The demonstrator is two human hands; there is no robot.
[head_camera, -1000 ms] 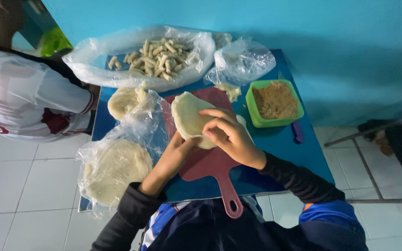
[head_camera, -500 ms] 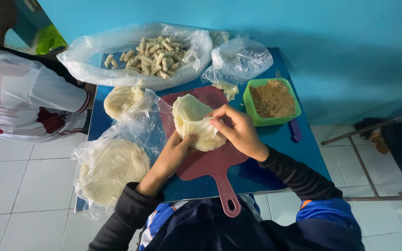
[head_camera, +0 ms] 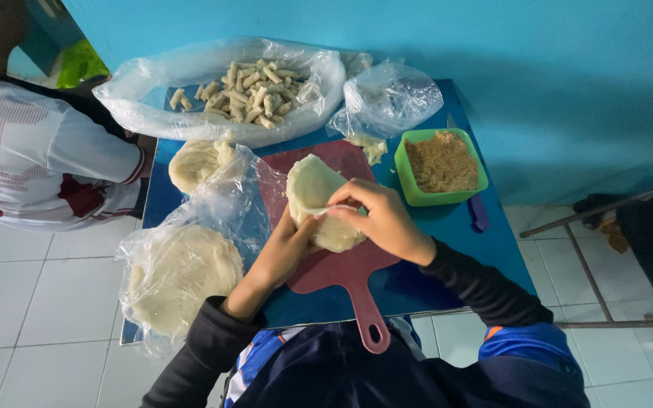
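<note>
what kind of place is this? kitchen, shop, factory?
Probably a home or small informal food-prep spot, not a factory: a small blue table on white floor tiles, a red cutting board with a dough wrapper, and rolled snacks on plastic.

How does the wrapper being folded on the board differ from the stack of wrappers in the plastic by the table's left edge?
The wrapper on the board is a single sheet, partly folded, held by both hands: left hand, right hand. The stack lies flat and round, untouched, inside clear plastic. The wrapper is bare, the stack covered. Both are pale, thin dough.
</note>
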